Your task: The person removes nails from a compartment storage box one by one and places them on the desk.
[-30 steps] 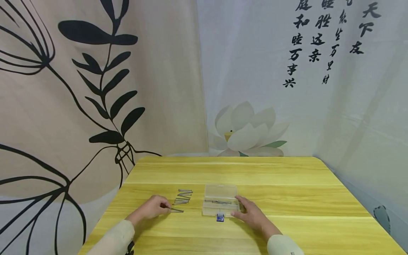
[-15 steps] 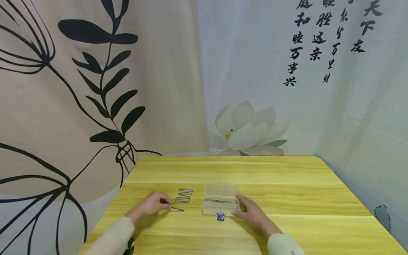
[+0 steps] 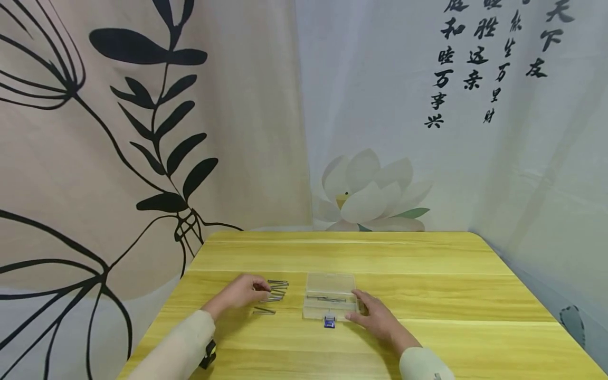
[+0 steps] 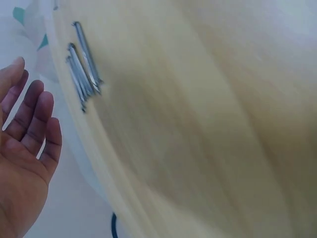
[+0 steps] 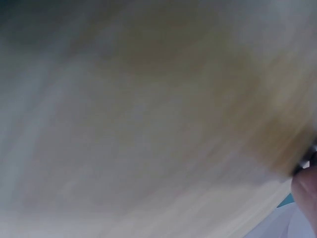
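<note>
On the table, several silver nails lie in a loose column. A small group of nails sits nearer the front. My left hand hovers at the left of the column, fingers loosely bent; the left wrist view shows that hand with nothing in it, apart from the nails. A clear plastic box stands to the right, lid laid back, with nails inside. My right hand grips the box's right side, thumb in front and fingers behind. Blur hides most of the right wrist view.
A blue latch projects from the box's front. The wooden table reaches back to a printed curtain. A dark strap or device shows below the left sleeve.
My left hand was at the front group of nails; it has let go of them and moved up and right to the column. The right hand and box keep their place.
</note>
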Available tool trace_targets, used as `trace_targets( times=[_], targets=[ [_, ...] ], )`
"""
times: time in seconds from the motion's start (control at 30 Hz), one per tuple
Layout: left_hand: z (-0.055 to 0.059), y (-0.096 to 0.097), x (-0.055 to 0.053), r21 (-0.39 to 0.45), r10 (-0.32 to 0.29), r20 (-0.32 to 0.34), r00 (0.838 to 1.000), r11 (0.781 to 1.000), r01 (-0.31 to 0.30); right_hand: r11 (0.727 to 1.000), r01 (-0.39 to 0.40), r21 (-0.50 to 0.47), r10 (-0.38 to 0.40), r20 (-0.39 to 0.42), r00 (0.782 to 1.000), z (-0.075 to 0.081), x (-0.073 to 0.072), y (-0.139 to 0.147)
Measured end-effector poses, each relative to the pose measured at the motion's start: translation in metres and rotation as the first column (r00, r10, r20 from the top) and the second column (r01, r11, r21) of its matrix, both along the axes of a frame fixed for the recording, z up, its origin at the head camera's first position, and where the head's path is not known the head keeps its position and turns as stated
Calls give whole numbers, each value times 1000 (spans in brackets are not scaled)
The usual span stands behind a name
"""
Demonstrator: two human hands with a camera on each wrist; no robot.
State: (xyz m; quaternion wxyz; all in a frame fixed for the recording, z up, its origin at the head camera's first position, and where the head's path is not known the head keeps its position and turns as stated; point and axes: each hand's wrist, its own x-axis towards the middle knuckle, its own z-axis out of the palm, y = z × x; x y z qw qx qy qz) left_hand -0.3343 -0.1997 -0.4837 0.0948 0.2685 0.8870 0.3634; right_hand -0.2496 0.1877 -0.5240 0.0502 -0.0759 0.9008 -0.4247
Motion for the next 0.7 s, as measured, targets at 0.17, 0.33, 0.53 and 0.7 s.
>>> trace_targets(
  times=[0.17,0.33,0.53,0.7],
  targets=[
    [8,21,-2,7,-23,18,1000,1000,22,1000,0,-4,0,-3,1000,-3,-2,0],
    [12,42,-6,38,-44,36,998,998,42,1000,7,-1,-7,0,1000,-3,-2,1],
    [17,71,-9,67,-64,24,998,996,62,1000,4,-4,-4,-5,1000,-4,-2,1],
    [18,92,-9,62,-96,2,995,994,95,1000,4,-4,-4,-7,1000,-5,-2,0]
  ],
)
